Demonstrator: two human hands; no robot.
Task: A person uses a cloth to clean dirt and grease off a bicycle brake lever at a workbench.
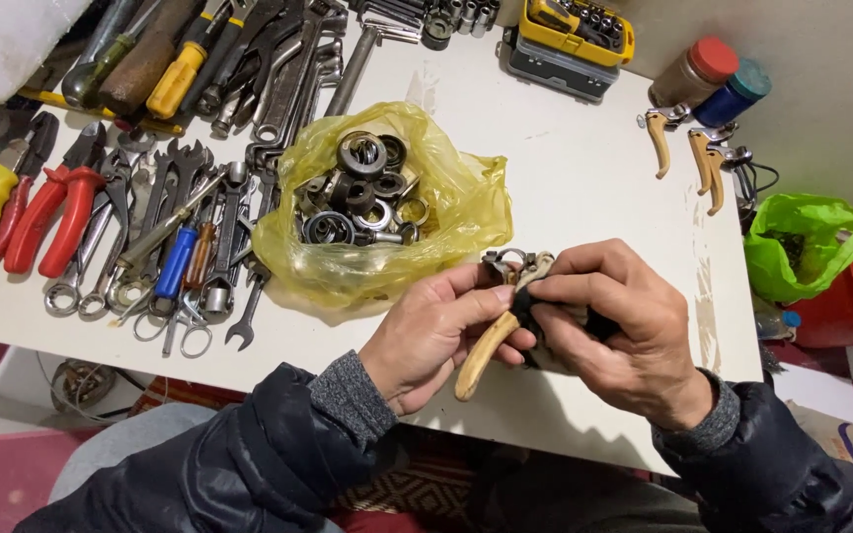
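Observation:
My left hand (426, 331) and my right hand (614, 331) together hold a bicycle brake lever (491, 341) with a tan handle and a metal clamp at its top, just above the near edge of the white table (584, 178). My left thumb and fingers pinch the lever near the clamp. With my right fingers I press a dark piece, maybe a cloth or rubber hood, against it. A yellow plastic bag (446, 222) full of dark metal rings and bearings lies just beyond my left hand.
Wrenches, screwdrivers and scissors (180, 247) and red-handled pliers (51, 212) cover the table's left side. A yellow socket case (570, 39) sits at the back. Two more tan brake levers (688, 148) and two jars (713, 79) stand far right. A green bag (802, 242) hangs off the right.

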